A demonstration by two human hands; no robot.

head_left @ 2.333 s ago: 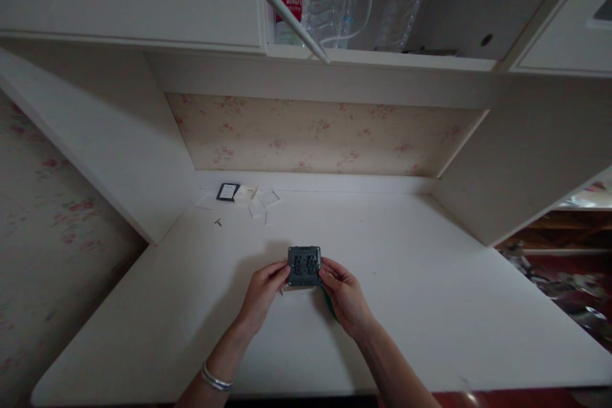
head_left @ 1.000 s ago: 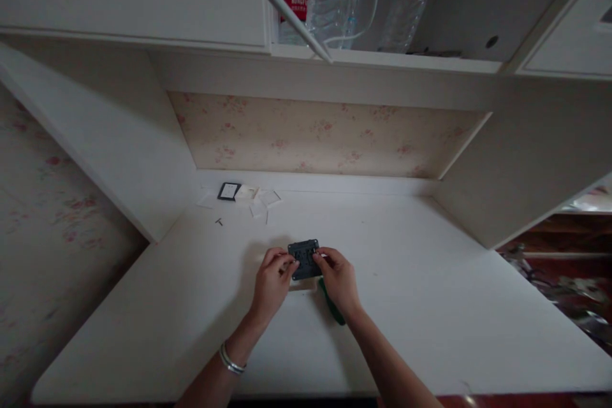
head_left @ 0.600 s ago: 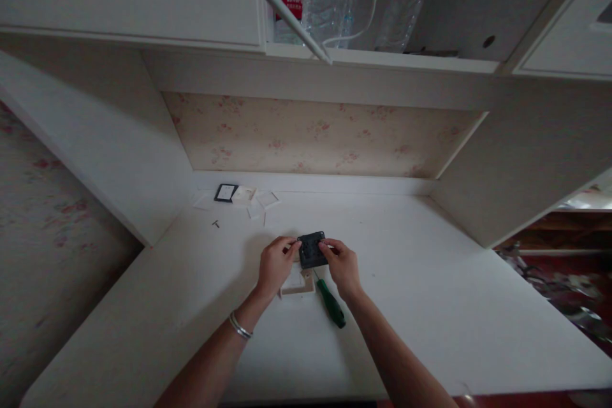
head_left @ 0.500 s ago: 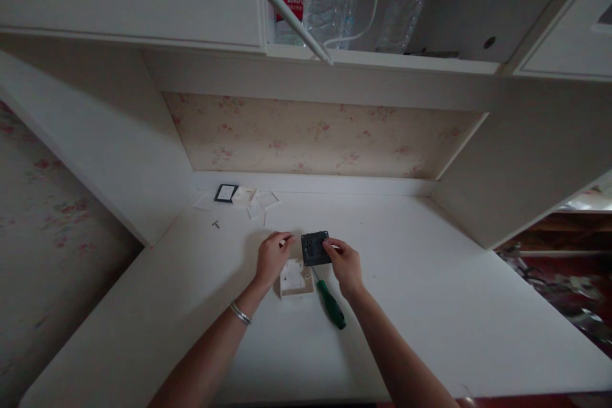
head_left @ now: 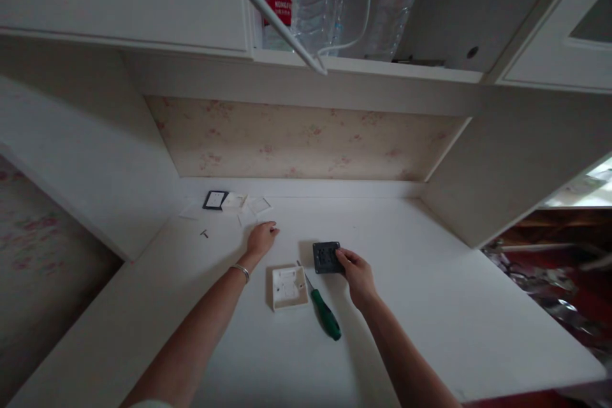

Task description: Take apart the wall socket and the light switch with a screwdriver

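Note:
My right hand (head_left: 358, 275) pinches the right edge of a black square wall-socket plate (head_left: 326, 258), its ribbed side facing up, held over the white table. To the left, my left hand (head_left: 262, 239) reaches toward the back with fingers curled together; whether something small is in them I cannot make out. Between my forearms lies an open white mounting box (head_left: 289, 288). A green-handled screwdriver (head_left: 326, 315) rests just right of it, its shaft pointing toward the box's upper right corner.
Near the back edge lie a black-framed white socket piece (head_left: 215, 199) and several thin white plates and frames (head_left: 261, 205). Small screws (head_left: 204, 234) sit further left. A white cable (head_left: 268, 9) hangs from the shelf above, where plastic bottles (head_left: 315, 0) stand.
My left hand has moved away from the box toward the back of the table. My right hand has shifted right with the socket plate, uncovering the box. The view has turned slightly.

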